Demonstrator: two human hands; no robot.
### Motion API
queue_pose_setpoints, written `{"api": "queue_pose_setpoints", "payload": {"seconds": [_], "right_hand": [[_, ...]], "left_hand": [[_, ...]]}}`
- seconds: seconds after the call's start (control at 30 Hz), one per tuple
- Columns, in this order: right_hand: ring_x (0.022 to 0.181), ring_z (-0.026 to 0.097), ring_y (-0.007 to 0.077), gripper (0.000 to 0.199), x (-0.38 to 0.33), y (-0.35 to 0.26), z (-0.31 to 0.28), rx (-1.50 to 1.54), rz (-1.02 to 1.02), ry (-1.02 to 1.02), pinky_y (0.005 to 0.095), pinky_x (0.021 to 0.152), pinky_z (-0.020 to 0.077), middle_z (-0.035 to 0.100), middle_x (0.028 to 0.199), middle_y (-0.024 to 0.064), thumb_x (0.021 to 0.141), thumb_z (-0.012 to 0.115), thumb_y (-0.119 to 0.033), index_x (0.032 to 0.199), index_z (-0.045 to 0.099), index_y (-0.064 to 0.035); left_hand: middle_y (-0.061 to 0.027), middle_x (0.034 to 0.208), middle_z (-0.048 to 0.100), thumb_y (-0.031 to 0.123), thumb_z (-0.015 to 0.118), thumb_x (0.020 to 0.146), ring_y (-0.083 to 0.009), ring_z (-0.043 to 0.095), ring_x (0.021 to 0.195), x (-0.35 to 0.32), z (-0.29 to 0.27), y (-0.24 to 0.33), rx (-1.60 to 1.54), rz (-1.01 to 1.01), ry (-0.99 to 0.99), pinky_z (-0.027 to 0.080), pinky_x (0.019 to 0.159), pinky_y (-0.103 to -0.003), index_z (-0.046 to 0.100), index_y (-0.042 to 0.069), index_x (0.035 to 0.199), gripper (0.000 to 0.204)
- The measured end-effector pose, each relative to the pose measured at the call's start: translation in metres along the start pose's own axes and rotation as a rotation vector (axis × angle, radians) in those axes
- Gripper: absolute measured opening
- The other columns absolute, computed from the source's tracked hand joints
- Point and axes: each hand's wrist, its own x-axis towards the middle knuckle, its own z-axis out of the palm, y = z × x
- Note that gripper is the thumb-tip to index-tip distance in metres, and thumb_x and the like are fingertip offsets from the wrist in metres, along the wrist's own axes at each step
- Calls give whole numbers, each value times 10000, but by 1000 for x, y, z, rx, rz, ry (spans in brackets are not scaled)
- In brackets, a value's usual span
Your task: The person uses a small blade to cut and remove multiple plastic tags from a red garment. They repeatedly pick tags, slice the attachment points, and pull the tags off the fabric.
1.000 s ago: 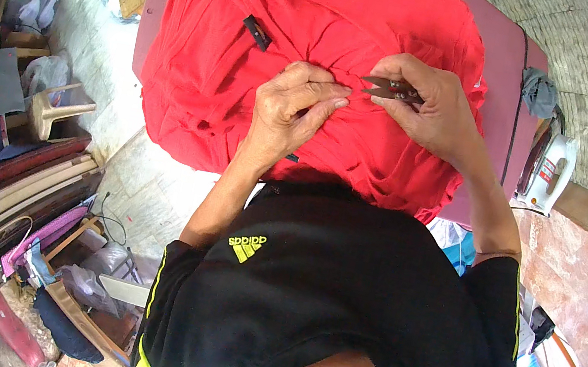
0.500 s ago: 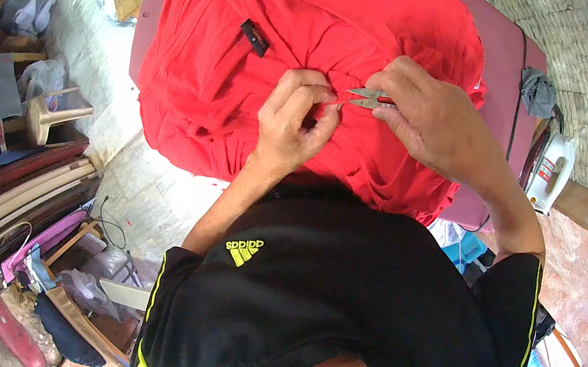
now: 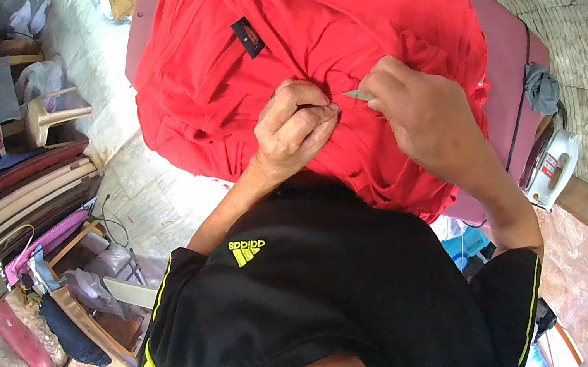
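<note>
While the red cloth (image 3: 312, 37) is spread in loose folds over the pink board (image 3: 504, 71), beneath both hands, a spot near its middle is being worked on. By the right hand (image 3: 420, 115) a small pair of snips (image 3: 359, 95) is gripped, with curled fingers wrapped round it and only the pointed tip left showing, directed toward the other hand. The fingertips of the left hand (image 3: 294, 127) are drawn together just beside that tip; whether a thread or a fold is pinched there cannot be told. The work is judged to be partway through: the cloth is neither folded nor set aside, and the black label (image 3: 247, 37) is left attached or lying on it, which cannot be settled. No finished cut can be made out, so how much has been trimmed, and how much remains, is not shown.
</note>
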Motion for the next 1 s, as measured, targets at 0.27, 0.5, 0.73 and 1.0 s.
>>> {"api": "queue_pose_setpoints", "payload": {"seconds": [0.27,0.5,0.73,1.0], "right_hand": [[804,637,289,106,2,-5,-10,105,62,-69,398,626,491,573,929,82,883,643,-48,983,607,-44],[847,643,312,104,2,5,-11,239,115,-5,426,664,520,592,947,78,922,612,-152,995,597,-79],[845,643,256,133,0,1,-13,226,106,-56,344,729,500,604,950,97,906,618,-41,1038,613,-38],[806,642,173,236,6,7,-11,468,97,131,314,718,507,666,965,44,864,701,-36,1091,638,-29]], "left_hand": [[-107,853,610,-121,787,634,-265,635,750,-3,2,-2,-5,31,15,529,619,-348,614,5,777,257],[-104,912,649,-76,804,646,-275,641,803,13,-8,-4,52,70,-34,528,680,-369,625,37,803,263],[-76,910,678,-54,799,660,-268,654,834,11,-9,-6,62,62,-53,501,725,-368,632,62,818,257],[-68,948,720,-39,736,763,-254,672,854,28,-16,-2,-18,-106,-156,460,820,-354,657,71,924,211]]}}
